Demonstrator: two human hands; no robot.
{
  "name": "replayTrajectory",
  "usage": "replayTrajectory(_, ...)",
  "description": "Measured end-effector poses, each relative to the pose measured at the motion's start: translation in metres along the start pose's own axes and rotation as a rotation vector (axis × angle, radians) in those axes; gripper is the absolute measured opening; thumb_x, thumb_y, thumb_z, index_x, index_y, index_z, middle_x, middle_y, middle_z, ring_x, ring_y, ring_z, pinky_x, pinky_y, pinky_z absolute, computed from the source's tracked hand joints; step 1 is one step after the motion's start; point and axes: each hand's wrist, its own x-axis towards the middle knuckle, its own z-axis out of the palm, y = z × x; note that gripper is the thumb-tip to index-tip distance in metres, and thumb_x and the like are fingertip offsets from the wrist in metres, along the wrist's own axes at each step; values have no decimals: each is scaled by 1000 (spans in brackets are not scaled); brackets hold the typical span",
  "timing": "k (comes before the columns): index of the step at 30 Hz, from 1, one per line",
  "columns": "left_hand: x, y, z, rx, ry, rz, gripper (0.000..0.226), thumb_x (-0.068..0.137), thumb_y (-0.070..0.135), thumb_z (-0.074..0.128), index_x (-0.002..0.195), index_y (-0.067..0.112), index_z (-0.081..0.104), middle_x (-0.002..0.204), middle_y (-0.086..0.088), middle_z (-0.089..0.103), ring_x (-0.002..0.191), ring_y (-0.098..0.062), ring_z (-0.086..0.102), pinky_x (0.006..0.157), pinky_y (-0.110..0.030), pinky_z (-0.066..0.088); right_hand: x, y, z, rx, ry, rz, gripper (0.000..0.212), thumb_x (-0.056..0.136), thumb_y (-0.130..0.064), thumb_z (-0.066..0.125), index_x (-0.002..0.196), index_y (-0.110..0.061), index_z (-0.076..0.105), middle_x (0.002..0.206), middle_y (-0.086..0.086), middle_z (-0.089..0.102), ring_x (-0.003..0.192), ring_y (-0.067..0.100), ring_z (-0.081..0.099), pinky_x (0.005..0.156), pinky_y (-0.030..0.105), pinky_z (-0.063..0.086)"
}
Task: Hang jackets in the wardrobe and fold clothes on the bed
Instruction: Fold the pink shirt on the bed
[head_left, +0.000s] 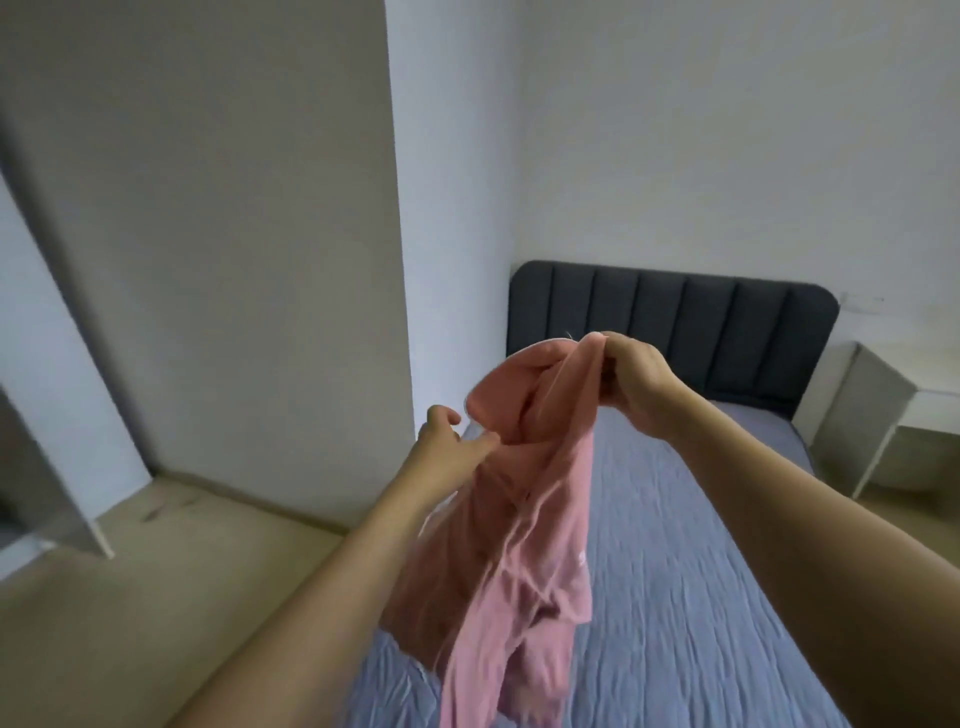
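A pink garment (519, 530) hangs bunched in the air above the bed (701, 571), which has a blue-grey wrinkled sheet. My right hand (631, 382) grips the garment's top edge, fingers closed on the cloth. My left hand (447, 434) is lower and to the left, pinching a fold of the same garment between thumb and fingers. The lower part of the garment dangles down to the bottom of the frame, and its shape is hidden by the folds.
A dark padded headboard (675, 322) stands at the far end of the bed. A white bedside table (878, 410) is at the right. A tall grey wardrobe panel (218, 234) rises at the left, with beige floor (156, 571) beside the bed.
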Motion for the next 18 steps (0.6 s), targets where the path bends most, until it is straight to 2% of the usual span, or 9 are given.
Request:
replayTrajectory(2, 14, 9, -16, -99, 9, 2, 67, 77, 52, 72, 130, 27, 38, 120, 1, 46, 106, -19, 56, 86, -36, 50, 5, -8, 12, 74, 31, -11, 38, 84, -18, 44, 55, -18, 70, 65, 3, 69, 61, 15, 65, 58, 27, 51)
replayTrajectory(3, 20, 14, -20, -108, -24, 41, 59, 79, 49, 71, 127, 28, 43, 115, 0, 50, 102, -19, 58, 80, -34, 51, 7, -12, 16, 97, 18, -16, 37, 81, -21, 42, 51, -17, 65, 61, 2, 65, 60, 15, 62, 59, 27, 48)
replayTrajectory(5, 26, 28, -22, -62, -74, 134, 20, 85, 35, 66, 98, 23, 58, 90, 0, 60, 79, -20, 61, 64, -32, 51, 10, -20, 21, 127, -27, 17, 31, 74, -35, 43, 52, -18, 58, 59, 3, 59, 61, 18, 56, 60, 28, 45)
replayTrajectory(6, 28, 34, -19, -36, -61, 176, 11, 87, 27, 61, 80, 19, 58, 76, -2, 60, 68, -21, 59, 59, -33, 51, 10, -24, 22, 94, -51, 50, 34, 71, -43, 48, 54, -17, 60, 59, 3, 60, 60, 19, 58, 59, 27, 47)
replayTrajectory(7, 29, 38, -16, -30, -30, 196, 20, 87, 21, 56, 68, 17, 55, 67, -2, 57, 62, -23, 57, 54, -33, 50, 9, -25, 21, -34, -61, 54, 36, 69, -49, 55, 57, -16, 64, 61, 2, 63, 60, 18, 61, 57, 25, 48)
replayTrajectory(10, 35, 45, -3, -173, 129, 152, 27, 87, 20, 50, 60, 14, 50, 61, -3, 49, 61, -21, 46, 57, -30, 38, 7, -15, 9, -692, 34, -157, 12, 71, -28, 62, 76, -20, 54, 71, -1, 60, 61, 16, 55, 52, 26, 44)
replayTrajectory(11, 35, 47, 1, -275, 166, 100, 24, 85, 23, 50, 62, 14, 53, 64, -3, 50, 62, -21, 45, 59, -30, 36, 5, -9, 4, -833, 22, -222, 17, 72, -17, 58, 82, -23, 47, 74, -1, 57, 62, 17, 51, 51, 27, 42)
replayTrajectory(14, 35, 54, 12, -532, 177, -60, 19, 75, 29, 52, 71, 13, 62, 72, -2, 60, 65, -21, 52, 63, -32, 41, -6, 18, -9, -987, -68, -310, 43, 75, -2, 48, 104, -30, 32, 82, 2, 56, 68, 24, 55, 54, 35, 43)
replayTrajectory(18, 34, 56, 17, -657, 199, -104, 20, 73, 33, 52, 73, 15, 62, 71, 2, 56, 67, -20, 51, 63, -32, 41, -15, 58, -41, -999, 114, -130, 45, 74, 4, 41, 109, -23, 36, 87, 12, 60, 75, 33, 58, 62, 39, 49)
